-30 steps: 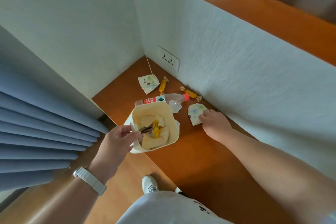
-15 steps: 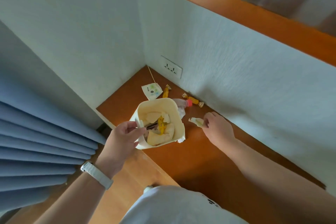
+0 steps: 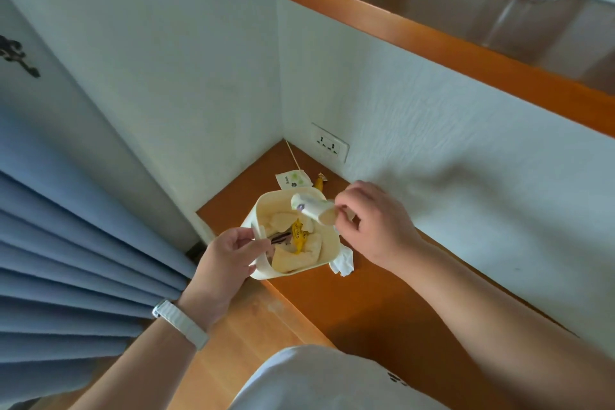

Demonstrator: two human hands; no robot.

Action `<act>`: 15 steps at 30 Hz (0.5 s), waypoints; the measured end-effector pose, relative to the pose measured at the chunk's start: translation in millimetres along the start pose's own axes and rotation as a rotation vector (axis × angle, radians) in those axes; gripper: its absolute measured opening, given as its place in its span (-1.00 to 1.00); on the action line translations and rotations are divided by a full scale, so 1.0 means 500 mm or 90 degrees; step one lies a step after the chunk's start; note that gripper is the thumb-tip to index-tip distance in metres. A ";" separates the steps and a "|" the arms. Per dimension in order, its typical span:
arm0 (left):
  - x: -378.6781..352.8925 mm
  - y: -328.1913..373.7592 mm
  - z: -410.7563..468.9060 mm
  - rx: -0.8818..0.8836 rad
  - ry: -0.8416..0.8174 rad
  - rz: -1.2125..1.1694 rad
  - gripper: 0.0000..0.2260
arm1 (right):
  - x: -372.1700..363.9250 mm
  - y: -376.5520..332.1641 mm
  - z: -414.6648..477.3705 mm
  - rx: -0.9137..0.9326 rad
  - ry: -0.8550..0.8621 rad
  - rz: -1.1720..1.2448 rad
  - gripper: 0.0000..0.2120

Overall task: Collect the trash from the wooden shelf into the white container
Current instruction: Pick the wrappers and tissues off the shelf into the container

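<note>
A brown wooden shelf (image 3: pixel 382 303) in a white corner

1 small white packet (image 3: pixel 293 179) with a flower print lies flat near the corner, and 1 thin stick (image 3: pixel 293 156) points from it to the corner. Just beside the packet is 1 yellow candy wrapper (image 3: pixel 320 182). A crumpled white tissue (image 3: pixel 342 264) lies near the front edge, touching a white tub.

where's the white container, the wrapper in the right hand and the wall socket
white container (image 3: pixel 324 261): head view, near rim.
wrapper (image 3: pixel 311 205): head view, middle of the folded packet.
wall socket (image 3: pixel 329 143): head view, centre of the plate.
</note>
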State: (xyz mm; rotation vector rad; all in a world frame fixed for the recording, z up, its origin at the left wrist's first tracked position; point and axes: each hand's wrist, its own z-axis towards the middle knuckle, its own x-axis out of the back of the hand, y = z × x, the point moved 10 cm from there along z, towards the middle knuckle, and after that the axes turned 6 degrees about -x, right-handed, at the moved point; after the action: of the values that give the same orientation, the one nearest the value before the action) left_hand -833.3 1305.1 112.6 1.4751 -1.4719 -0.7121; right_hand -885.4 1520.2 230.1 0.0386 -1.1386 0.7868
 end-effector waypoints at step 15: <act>0.061 -0.013 -0.003 0.010 0.077 0.020 -0.89 | -0.154 -0.039 -0.038 0.124 -0.189 -0.033 -0.85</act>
State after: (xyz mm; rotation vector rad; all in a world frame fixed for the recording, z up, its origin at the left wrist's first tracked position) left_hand -825.2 1275.1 113.5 1.4777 -1.4082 -0.5832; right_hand -873.4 1471.9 165.5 0.3562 -1.3313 0.8619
